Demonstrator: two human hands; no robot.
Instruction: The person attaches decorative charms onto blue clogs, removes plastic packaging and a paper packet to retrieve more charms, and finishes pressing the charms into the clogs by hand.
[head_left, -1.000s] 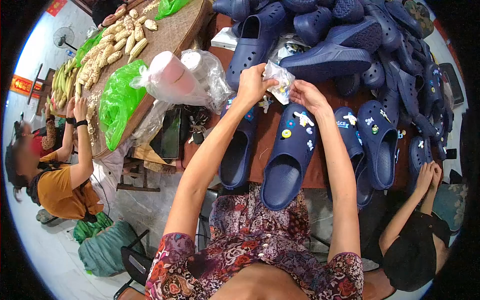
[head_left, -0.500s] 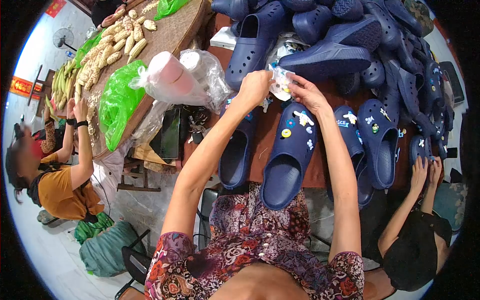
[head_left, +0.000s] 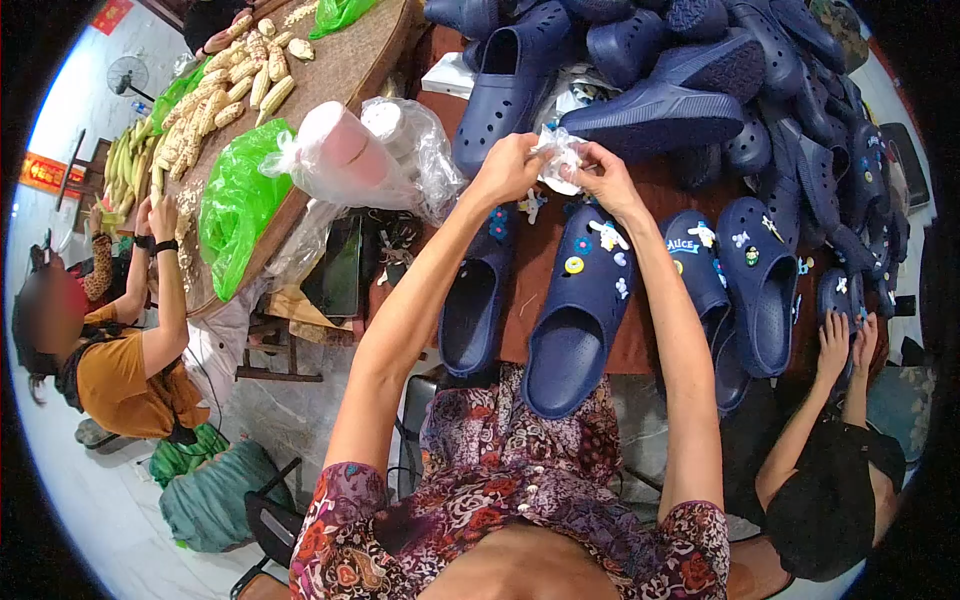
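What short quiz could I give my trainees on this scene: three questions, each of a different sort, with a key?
1. True or false: only the left hand touches the small plastic packet.
2. Multiple choice: on the clog between the forearms, what colour is most of the round charm? A) red B) yellow C) black
3. Short answer: what is heaped on the woven surface?

Key:
1. False; the right hand touches it too.
2. B
3. Corn cobs
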